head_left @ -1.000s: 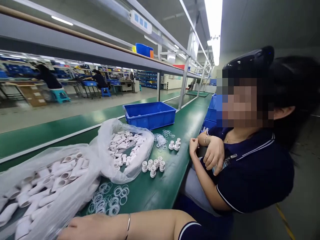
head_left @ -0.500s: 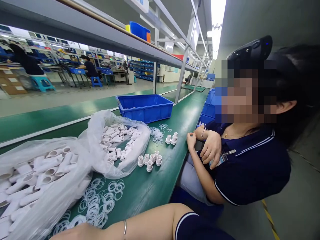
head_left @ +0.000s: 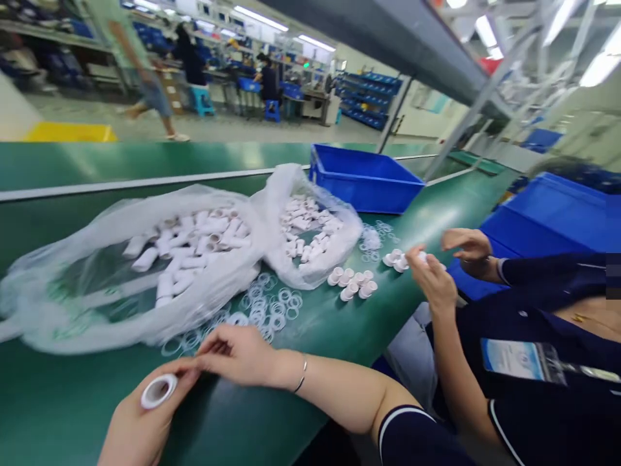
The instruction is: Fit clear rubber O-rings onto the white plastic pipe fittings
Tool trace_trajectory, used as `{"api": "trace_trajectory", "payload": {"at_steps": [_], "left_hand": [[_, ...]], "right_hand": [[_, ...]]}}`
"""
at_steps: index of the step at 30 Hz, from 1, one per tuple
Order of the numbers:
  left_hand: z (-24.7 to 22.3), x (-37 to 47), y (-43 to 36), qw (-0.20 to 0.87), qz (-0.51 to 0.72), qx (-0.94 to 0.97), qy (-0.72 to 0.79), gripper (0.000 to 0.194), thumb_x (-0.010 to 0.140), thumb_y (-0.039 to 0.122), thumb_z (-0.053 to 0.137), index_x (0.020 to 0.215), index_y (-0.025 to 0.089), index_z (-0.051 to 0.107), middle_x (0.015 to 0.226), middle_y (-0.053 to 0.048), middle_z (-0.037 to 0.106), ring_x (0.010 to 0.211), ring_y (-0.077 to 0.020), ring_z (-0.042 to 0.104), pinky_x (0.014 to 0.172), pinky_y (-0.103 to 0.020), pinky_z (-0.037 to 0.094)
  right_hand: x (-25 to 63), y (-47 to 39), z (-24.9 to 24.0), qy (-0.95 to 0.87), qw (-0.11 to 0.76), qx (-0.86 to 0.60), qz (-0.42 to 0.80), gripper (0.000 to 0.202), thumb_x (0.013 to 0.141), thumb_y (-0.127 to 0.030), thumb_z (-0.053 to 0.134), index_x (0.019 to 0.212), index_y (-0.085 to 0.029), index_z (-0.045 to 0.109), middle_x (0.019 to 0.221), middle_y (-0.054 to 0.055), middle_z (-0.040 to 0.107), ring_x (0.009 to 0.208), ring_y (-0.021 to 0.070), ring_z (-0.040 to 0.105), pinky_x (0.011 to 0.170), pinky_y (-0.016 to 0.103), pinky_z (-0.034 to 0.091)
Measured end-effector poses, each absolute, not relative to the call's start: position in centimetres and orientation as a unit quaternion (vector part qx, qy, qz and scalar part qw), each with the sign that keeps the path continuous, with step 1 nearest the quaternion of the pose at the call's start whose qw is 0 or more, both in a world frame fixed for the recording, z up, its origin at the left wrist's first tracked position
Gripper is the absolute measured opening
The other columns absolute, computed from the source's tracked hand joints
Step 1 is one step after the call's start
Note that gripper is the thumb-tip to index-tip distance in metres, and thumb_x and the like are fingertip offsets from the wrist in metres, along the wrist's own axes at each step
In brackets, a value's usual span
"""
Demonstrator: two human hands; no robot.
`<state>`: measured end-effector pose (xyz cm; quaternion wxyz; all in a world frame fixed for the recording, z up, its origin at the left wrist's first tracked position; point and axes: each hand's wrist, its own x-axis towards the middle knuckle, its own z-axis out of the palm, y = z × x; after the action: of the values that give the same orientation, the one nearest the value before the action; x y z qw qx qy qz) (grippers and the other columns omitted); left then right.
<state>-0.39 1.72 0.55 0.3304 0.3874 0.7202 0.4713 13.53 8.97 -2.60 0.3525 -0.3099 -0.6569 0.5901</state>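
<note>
My left hand [head_left: 140, 414], at the lower left, is closed around a white plastic fitting [head_left: 159, 391], whose round open end faces up. My right hand [head_left: 237, 355] meets its fingertips, with thumb and fingers pinched together; whatever is between them is too small to make out. Clear rings [head_left: 276, 310] lie loose on the green table [head_left: 272, 414] just beyond my right hand. Behind them are an open plastic bag [head_left: 116, 323] of white fittings [head_left: 194, 243] and a second bag [head_left: 310, 278] with smaller ones.
A group of white fittings [head_left: 352, 283] stands right of the bags, near more rings [head_left: 371, 238]. A blue bin [head_left: 369, 188] sits behind. At the right, a co-worker's hands [head_left: 439, 285] are over the table beside stacked blue bins [head_left: 548, 213]. Someone walks in the background.
The view has swung left and down, bringing my left hand and the fitting into sight. The co-worker's hands have moved from their body to over the table. A walking person has appeared.
</note>
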Motion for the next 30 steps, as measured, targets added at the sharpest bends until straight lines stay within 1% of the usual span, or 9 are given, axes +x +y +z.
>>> {"api": "trace_trajectory", "payload": {"at_steps": [2,4,7,10,14,17,20,23,30], "left_hand": [[0.6,0.0,1.4,0.399,0.502,0.325,0.695,0.050,0.044,0.058,0.084,0.071,0.018,0.070,0.071,-0.003,0.067,0.061,-0.0166,0.054,0.054,-0.026,0.044],[0.7,0.6,1.3,0.429,0.554,0.282,0.655,0.044,0.047,0.051,0.086,0.069,0.017,0.068,0.063,-0.001,0.060,0.056,-0.0115,0.045,0.051,-0.023,0.038],[0.7,1.0,1.5,0.466,0.598,0.246,0.605,0.037,0.056,0.043,0.085,0.071,0.015,0.066,0.060,0.002,0.054,0.055,-0.0091,0.041,0.052,-0.021,0.034],[0.9,0.9,1.5,0.489,0.620,0.208,0.578,0.034,0.060,0.038,0.085,0.072,0.015,0.064,0.058,0.003,0.050,0.054,-0.0085,0.040,0.052,-0.021,0.033],[1.2,0.9,1.3,0.520,0.631,0.174,0.549,0.034,0.060,0.036,0.085,0.074,0.015,0.062,0.057,0.004,0.047,0.053,-0.0079,0.039,0.052,-0.021,0.031],[1.2,1.1,1.0,0.528,0.624,0.183,0.546,0.033,0.062,0.037,0.084,0.074,0.015,0.063,0.061,0.003,0.049,0.055,-0.0080,0.040,0.054,-0.022,0.032],[1.1,1.4,0.7,0.516,0.605,0.225,0.563,0.031,0.065,0.038,0.082,0.075,0.015,0.064,0.061,0.002,0.050,0.057,-0.0089,0.041,0.055,-0.023,0.033],[1.1,1.7,0.6,0.501,0.598,0.252,0.573,0.030,0.066,0.039,0.081,0.074,0.015,0.064,0.061,0.002,0.051,0.057,-0.0093,0.041,0.055,-0.023,0.033],[1.4,1.4,1.0,0.518,0.614,0.200,0.561,0.033,0.063,0.039,0.083,0.075,0.015,0.065,0.059,0.002,0.052,0.057,-0.0097,0.043,0.056,-0.023,0.035]], "right_hand": [[13.9,8.8,-1.9,-0.655,0.352,-0.307,0.594,0.033,0.076,-0.047,0.070,0.090,-0.017,0.063,0.081,0.002,0.065,0.075,0.0125,0.063,0.075,0.025,0.052],[14.3,8.8,-1.3,-0.649,0.359,-0.321,0.589,0.032,0.077,-0.044,0.068,0.092,-0.017,0.062,0.083,0.003,0.065,0.077,0.0132,0.062,0.074,0.026,0.052],[14.7,9.2,-0.8,-0.646,0.362,-0.334,0.584,0.030,0.078,-0.039,0.066,0.097,-0.017,0.059,0.083,0.003,0.064,0.078,0.0136,0.061,0.069,0.026,0.051],[14.9,9.3,-0.8,-0.649,0.348,-0.327,0.592,0.032,0.078,-0.037,0.065,0.102,-0.017,0.057,0.087,0.005,0.063,0.078,0.0136,0.060,0.062,0.024,0.048],[15.1,9.1,-0.6,-0.661,0.336,-0.322,0.589,0.035,0.078,-0.038,0.067,0.103,-0.018,0.055,0.102,0.008,0.061,0.077,0.0127,0.059,0.057,0.023,0.048],[15.1,8.9,-0.3,-0.666,0.322,-0.321,0.591,0.035,0.080,-0.041,0.065,0.105,-0.019,0.055,0.105,0.008,0.059,0.081,0.0134,0.058,0.060,0.024,0.048],[15.0,8.7,-0.2,-0.653,0.306,-0.318,0.615,0.039,0.078,-0.044,0.068,0.106,-0.020,0.055,0.101,0.007,0.060,0.081,0.0138,0.058,0.060,0.024,0.048],[14.9,8.6,-0.4,-0.628,0.309,-0.314,0.642,0.037,0.077,-0.042,0.070,0.102,-0.019,0.055,0.090,0.005,0.060,0.080,0.0134,0.058,0.061,0.024,0.047],[15.0,8.8,-0.9,-0.602,0.298,-0.317,0.669,0.032,0.077,-0.037,0.070,0.098,-0.019,0.053,0.082,0.002,0.061,0.076,0.0123,0.059,0.065,0.025,0.046]]}}
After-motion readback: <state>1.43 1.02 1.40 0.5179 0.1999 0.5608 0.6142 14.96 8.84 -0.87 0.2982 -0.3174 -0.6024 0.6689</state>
